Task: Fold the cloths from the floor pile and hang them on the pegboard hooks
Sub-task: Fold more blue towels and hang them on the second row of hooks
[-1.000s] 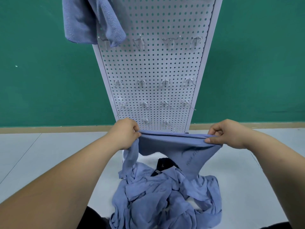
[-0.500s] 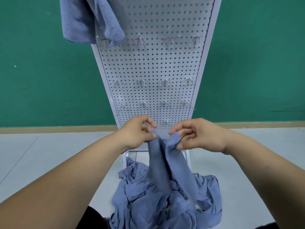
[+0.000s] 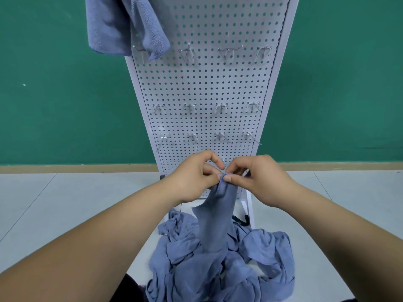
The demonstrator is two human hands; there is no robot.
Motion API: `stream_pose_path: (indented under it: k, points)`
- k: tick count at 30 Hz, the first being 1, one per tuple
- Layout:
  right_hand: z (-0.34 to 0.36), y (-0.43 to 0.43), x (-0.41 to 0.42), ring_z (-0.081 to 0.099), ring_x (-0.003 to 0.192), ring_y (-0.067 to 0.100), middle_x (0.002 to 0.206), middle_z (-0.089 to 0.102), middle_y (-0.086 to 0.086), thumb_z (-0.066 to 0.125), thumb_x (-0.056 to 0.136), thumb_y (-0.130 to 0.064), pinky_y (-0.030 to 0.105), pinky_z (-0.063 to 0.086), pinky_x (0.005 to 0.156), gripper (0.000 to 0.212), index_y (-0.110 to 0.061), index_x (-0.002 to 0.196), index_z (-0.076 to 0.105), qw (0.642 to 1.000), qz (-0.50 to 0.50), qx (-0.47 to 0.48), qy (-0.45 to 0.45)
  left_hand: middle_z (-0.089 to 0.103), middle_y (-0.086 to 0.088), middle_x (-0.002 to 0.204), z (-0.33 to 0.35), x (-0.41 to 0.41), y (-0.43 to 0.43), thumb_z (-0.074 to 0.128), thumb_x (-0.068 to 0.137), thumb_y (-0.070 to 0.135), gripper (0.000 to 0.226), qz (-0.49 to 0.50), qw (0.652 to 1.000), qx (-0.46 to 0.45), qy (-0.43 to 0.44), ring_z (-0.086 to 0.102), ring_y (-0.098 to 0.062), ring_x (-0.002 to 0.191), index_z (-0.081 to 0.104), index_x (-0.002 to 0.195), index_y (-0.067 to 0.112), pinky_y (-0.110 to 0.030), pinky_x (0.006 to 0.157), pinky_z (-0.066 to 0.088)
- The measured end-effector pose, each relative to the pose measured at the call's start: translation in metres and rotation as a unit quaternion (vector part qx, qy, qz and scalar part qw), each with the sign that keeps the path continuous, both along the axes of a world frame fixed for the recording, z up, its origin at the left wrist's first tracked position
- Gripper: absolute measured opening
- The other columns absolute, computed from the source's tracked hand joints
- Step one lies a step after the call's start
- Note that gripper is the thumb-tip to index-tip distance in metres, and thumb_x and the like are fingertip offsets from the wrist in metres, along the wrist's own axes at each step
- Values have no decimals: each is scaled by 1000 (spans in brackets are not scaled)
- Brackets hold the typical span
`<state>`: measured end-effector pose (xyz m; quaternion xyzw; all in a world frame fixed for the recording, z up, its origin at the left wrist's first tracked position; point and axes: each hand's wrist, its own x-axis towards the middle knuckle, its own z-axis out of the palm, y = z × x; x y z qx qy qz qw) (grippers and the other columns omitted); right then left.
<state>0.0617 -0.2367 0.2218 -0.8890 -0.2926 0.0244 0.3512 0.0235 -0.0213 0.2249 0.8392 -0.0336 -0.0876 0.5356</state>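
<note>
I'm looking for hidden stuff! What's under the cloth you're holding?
Under the cloth lies the pile of blue cloths on the floor. A black thing peeks out beside it. Whatever is beneath the pile is covered.

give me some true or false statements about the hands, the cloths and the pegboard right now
1. The left hand and right hand both pinch the top edge of one blue cloth. True.
2. The blue cloth is stretched wide between the hands. False: the hands are close together and it hangs down in a narrow fold.
3. A hung cloth drapes at the upper left of the pegboard. True.
4. The lower hooks each carry a cloth. False: they are bare.
5. The pile lies on the floor at the foot of the pegboard. True.
</note>
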Motion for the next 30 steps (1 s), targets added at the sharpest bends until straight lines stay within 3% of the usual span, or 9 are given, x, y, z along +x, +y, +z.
stream_pose_path:
  k: [2, 4, 7, 12, 15, 19, 21, 25, 30]
  points:
    - [-2, 0, 2, 61, 71, 4, 76, 69, -15, 77, 92, -47, 30, 53, 71, 12, -36, 89, 74, 999, -21, -30, -33, 79, -9, 92, 1, -1, -1, 57, 100, -2, 24, -11, 1000, 0, 8, 65, -17, 74, 61, 113, 17, -14, 58, 48]
    - [-4, 0, 3, 61, 70, 9, 73, 68, -14, 79, 90, -48, 38, 57, 73, 13, -37, 87, 72, 998, -32, -42, -42, 79, -9, 95, 0, 2, -2, 57, 102, 3, 21, -15, 999, -30, 22, 70, -20, 83, 60, 116, 17, -26, 79, 60]
    - [-4, 0, 3, 62, 69, 9, 70, 68, -13, 83, 86, -44, 41, 57, 73, 16, -36, 85, 69, 998, -26, -37, -40, 80, -4, 103, 1, 2, 1, 69, 99, 14, 25, -41, 997, -51, 47, 73, -23, 93, 59, 120, 21, -47, 104, 53]
    - [-3, 2, 2, 62, 64, 7, 71, 72, -10, 85, 82, -52, 27, 51, 64, 31, -37, 95, 61, 999, -46, -10, 5, 77, -14, 108, -2, -3, 0, 77, 91, 1, 39, -64, 996, -49, 21, 59, -15, 81, 58, 120, 18, -37, 85, 53]
    - [-6, 0, 5, 49, 53, 14, 58, 60, -5, 77, 88, -56, 29, 38, 54, 29, -29, 95, 69, 995, -49, 3, 91, 77, -14, 104, -2, 0, 0, 76, 90, -2, 36, -43, 998, -45, -15, 60, -16, 80, 59, 114, 19, -43, 87, 57]
    - [-9, -7, 7, 34, 66, 19, 66, 45, 2, 78, 93, -45, 32, 24, 60, 33, -13, 89, 71, 977, -20, 60, 205, 78, -6, 99, -4, 4, 2, 77, 86, -3, 37, -24, 998, -33, -37, 65, -17, 79, 61, 107, 23, -53, 91, 58]
    - [-10, -9, 9, 33, 68, 21, 67, 45, 5, 79, 93, -41, 33, 24, 61, 31, -12, 87, 68, 975, -18, 75, 207, 74, -6, 99, -4, 4, 1, 80, 83, -2, 37, -16, 998, -37, -44, 65, -16, 78, 63, 106, 21, -52, 89, 60]
    - [-10, -9, 10, 40, 68, 19, 70, 55, 3, 77, 95, -33, 31, 30, 60, 21, -14, 89, 71, 975, -5, 95, 203, 73, 3, 89, -1, 2, 0, 90, 82, 13, 30, -31, 998, -29, -47, 67, -10, 76, 71, 106, 15, -30, 81, 61]
    - [-10, -8, 10, 40, 70, 18, 71, 54, 4, 75, 96, -41, 30, 30, 60, 23, -19, 95, 71, 973, 13, 104, 205, 78, -14, 94, -1, 7, 4, 88, 85, 17, 15, -28, 998, 9, -57, 68, -15, 80, 80, 97, 17, -42, 90, 61]
